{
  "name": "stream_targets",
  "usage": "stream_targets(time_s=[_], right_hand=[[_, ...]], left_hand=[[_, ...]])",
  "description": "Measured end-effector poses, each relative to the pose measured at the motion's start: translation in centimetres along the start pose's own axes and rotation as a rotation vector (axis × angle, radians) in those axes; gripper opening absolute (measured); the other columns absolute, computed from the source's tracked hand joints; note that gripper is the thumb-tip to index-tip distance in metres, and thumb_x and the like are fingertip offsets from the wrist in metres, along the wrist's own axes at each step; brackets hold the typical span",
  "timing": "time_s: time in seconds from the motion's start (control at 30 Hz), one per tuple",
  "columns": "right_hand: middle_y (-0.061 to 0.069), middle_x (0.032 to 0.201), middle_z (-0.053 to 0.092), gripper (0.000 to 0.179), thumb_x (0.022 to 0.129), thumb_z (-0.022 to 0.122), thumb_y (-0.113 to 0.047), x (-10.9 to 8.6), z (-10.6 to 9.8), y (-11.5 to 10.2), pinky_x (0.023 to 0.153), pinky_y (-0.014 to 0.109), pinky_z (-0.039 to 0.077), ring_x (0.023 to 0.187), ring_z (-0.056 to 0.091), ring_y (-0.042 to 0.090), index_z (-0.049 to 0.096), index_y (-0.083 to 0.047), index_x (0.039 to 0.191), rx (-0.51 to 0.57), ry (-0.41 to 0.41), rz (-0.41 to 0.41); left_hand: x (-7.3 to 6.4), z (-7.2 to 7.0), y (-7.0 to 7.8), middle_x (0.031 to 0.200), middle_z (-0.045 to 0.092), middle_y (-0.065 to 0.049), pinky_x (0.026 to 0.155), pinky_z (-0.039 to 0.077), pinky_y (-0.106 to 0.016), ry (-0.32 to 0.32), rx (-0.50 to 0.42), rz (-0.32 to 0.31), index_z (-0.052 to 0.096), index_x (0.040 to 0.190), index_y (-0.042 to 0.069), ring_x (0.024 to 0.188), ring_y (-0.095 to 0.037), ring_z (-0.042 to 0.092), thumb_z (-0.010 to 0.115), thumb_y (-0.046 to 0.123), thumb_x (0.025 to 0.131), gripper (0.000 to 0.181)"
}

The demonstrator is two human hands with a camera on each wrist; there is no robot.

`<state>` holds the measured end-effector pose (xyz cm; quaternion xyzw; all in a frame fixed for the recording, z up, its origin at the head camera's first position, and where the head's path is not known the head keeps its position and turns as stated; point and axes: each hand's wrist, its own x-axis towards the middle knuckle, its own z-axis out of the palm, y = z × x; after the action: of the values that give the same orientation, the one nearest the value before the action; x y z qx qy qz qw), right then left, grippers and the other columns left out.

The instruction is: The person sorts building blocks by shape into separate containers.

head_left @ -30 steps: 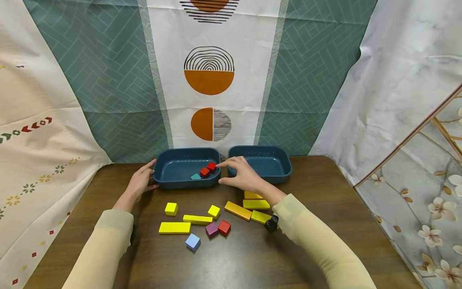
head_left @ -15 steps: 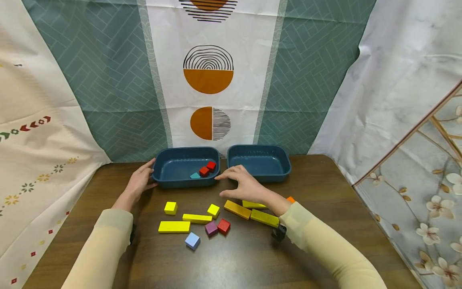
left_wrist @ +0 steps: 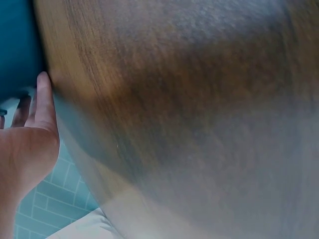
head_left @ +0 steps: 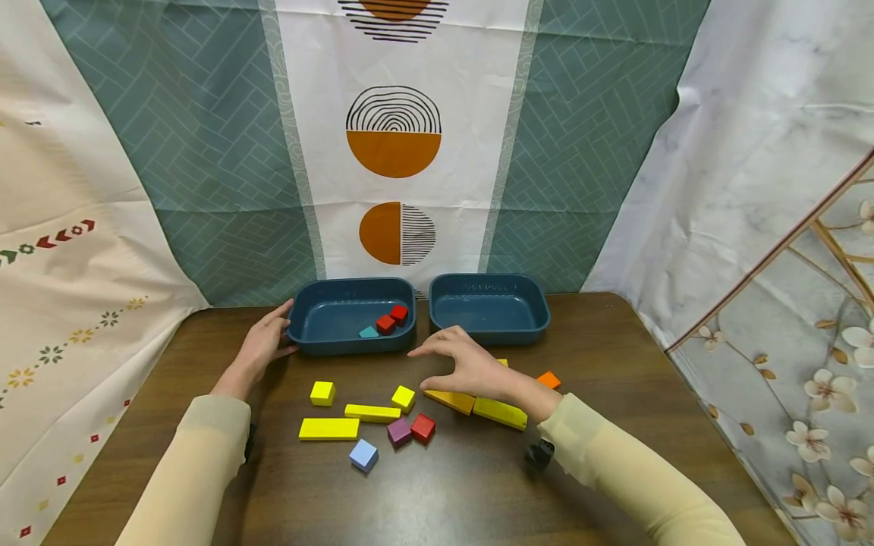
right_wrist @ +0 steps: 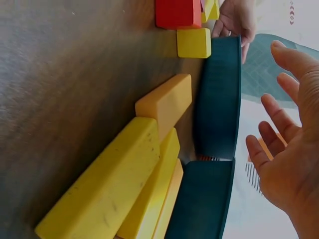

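Observation:
My left hand (head_left: 265, 337) rests against the left end of a dark blue tray (head_left: 355, 347), its extended fingers touching the wall, as the left wrist view also shows. Inside that tray, two red cubes (head_left: 385, 324) and a flat teal piece (head_left: 369, 332) lie at the right end. My right hand (head_left: 471, 365) hovers with thumb and fingers spread and nothing between them. It partly covers an orange block (head_left: 449, 401) in the head view. Close by are a yellow block (head_left: 501, 413) and a small yellow cube (head_left: 403, 398); the right wrist view shows more yellow bars (right_wrist: 152, 191) stacked alongside.
A second dark blue tray (head_left: 515, 336) stands right of the first. In front lie a red cube (head_left: 422, 428), a purple cube (head_left: 399, 433), a light blue cube (head_left: 364, 456), a yellow cube (head_left: 323, 393) and two yellow bars (head_left: 329, 429). An orange piece (head_left: 548, 381) sits beyond my right wrist.
My right hand has drawn back from the gap between the trays, toward the near blocks and slightly right, staying spread. My left hand stays at the tray.

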<state>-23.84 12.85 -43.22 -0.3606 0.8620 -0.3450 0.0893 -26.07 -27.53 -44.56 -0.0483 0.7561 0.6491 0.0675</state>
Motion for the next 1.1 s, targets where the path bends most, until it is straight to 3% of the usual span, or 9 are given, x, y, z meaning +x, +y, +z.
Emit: stream_targets(time_s=[0.3,0.6,0.8,1.1], right_hand=[[-0.018,0.130,0.057,0.046,0.089,0.079,-0.044,-1.1,0.3,0.1,0.100,0.043,0.046,0.126,0.039,0.010,0.066,-0.042,0.133,-0.006,-0.028,-0.016],[-0.016,0.130,0.059,0.048,0.089,0.081,-0.035,-1.7,0.4,0.3,0.099,0.041,0.046,0.125,0.040,0.011,0.065,-0.041,0.134,-0.011,-0.040,-0.025],[-0.018,0.129,0.059,0.048,0.089,0.081,-0.038,-2.0,0.3,0.2,0.099,0.040,0.045,0.125,0.041,0.009,0.066,-0.039,0.134,-0.008,-0.066,-0.020],[-0.019,0.128,0.057,0.048,0.089,0.081,-0.038,-2.5,1.1,0.8,0.099,0.041,0.047,0.123,0.042,0.011,0.070,-0.026,0.133,-0.018,-0.132,-0.037]], left_hand=[[0.2,0.0,-0.2,0.168,0.009,-0.022,0.110,0.035,-0.061,0.004,-0.015,0.001,0.015,0.165,0.013,0.146,-0.046,0.030,0.027,0.013,0.108,0.059],[2.1,-0.9,-2.8,0.169,0.012,-0.017,0.107,0.043,-0.055,0.021,0.027,0.019,0.017,0.165,0.023,0.145,-0.041,0.035,0.026,0.021,0.109,0.057],[2.1,-0.9,-2.9,0.169,0.012,-0.017,0.106,0.045,-0.054,0.019,0.030,0.030,0.018,0.165,0.023,0.145,-0.041,0.035,0.027,0.023,0.110,0.057],[2.1,-0.8,-2.8,0.169,0.011,-0.016,0.106,0.044,-0.054,0.014,0.028,0.027,0.017,0.165,0.023,0.145,-0.041,0.034,0.027,0.023,0.109,0.057]])
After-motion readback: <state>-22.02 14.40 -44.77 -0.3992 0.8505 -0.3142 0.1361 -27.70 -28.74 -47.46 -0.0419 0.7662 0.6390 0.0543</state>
